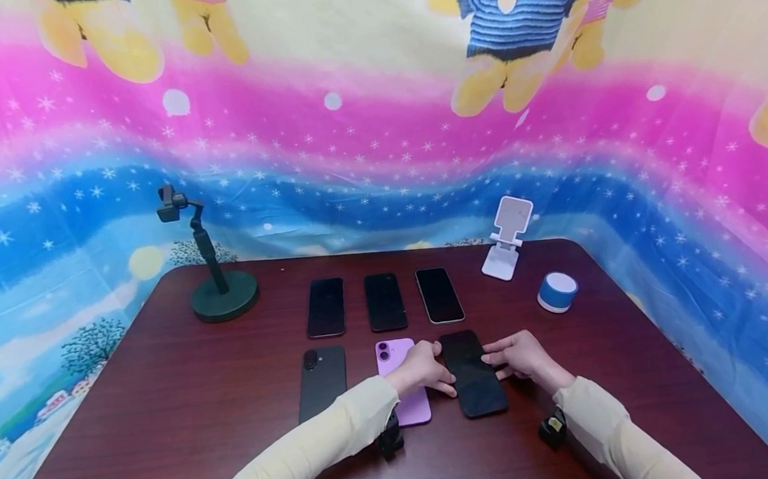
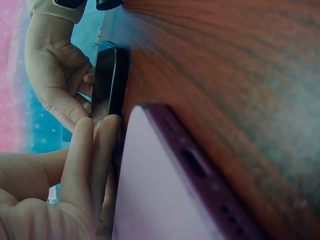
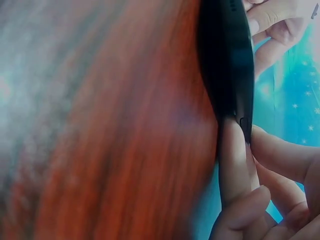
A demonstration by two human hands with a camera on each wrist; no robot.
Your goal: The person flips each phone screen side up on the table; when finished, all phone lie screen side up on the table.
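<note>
In the head view, a person's left hand (image 1: 424,368) and right hand (image 1: 525,356) are grasping a black phone (image 1: 474,375) by opposite edges, just beside a purple phone (image 1: 411,409). In the left wrist view, the purple phone is filling the foreground. In the right wrist view, right-hand fingers are pinching the black phone's edge.

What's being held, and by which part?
Front-right black phone, pinched at its right long edge by the right hand; left hand at its left edge, grip unclear.
</note>
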